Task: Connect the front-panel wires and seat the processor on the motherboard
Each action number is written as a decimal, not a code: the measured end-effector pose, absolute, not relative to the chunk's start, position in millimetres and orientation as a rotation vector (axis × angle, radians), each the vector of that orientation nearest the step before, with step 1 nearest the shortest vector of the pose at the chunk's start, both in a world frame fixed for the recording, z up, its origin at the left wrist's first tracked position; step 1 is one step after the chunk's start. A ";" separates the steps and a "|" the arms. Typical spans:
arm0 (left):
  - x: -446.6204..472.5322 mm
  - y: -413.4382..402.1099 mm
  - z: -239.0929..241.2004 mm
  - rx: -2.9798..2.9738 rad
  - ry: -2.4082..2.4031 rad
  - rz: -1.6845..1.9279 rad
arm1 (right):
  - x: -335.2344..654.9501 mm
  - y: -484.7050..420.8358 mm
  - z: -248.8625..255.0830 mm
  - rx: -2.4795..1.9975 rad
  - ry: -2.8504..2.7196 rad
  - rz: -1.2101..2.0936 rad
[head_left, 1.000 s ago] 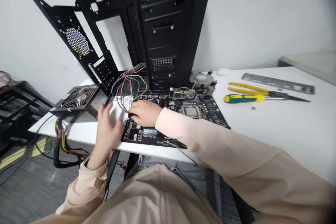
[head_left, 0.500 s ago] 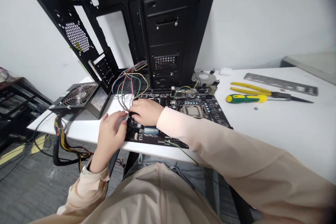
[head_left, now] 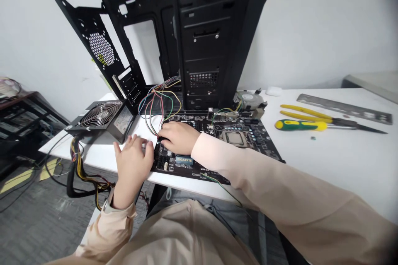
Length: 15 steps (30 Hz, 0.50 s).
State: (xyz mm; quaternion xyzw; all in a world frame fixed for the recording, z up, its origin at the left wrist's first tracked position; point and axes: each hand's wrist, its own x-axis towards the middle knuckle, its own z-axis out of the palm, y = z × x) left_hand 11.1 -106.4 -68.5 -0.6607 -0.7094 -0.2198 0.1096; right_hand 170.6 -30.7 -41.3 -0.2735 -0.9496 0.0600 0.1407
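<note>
The right hand [head_left: 180, 137] lies over the left part of the board [head_left: 178, 169], thumb and fingertips pinched on the lower ends of the wires [head_left: 151, 109] at the board's left edge; the fingers partly hide the plug there, so whether it is seated cannot be told. The left hand [head_left: 135, 163] is palm down just left of the board, loosely spread, thumb apart from the bent fingers, and whether its fingertips touch anything is unclear. The board lies flat along the near edge of the white table [head_left: 326, 174], with its chip [head_left: 234, 138] beyond the right sleeve. The wires, red, green, blue, yellow and more, loop out from the base of the black case [head_left: 202, 60], which stands behind the board. To the left, the power supply [head_left: 107, 118] rests fan side up, its bundled cables [head_left: 79, 174] hanging over the table edge. A fan [head_left: 249, 98] sits at the board's far right side. Further right lie a green and yellow screwdriver [head_left: 300, 125], yellow-handled pliers [head_left: 311, 112] just behind it, and a slotted metal strip [head_left: 345, 108] farther back
</note>
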 end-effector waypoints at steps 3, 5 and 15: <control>9.7 -106.3 -67.7 -1.986 -2.116 -0.681 | 171.1 -30.2 -40.4 -0.829 -2.754 0.161; 7.9 -106.8 -66.7 -2.006 -2.111 -0.735 | 171.2 -29.1 -40.4 -0.858 -2.751 0.159; -8.8 -110.0 -75.0 -2.053 -1.589 -1.173 | 167.8 -29.1 -38.1 -0.904 -2.747 0.164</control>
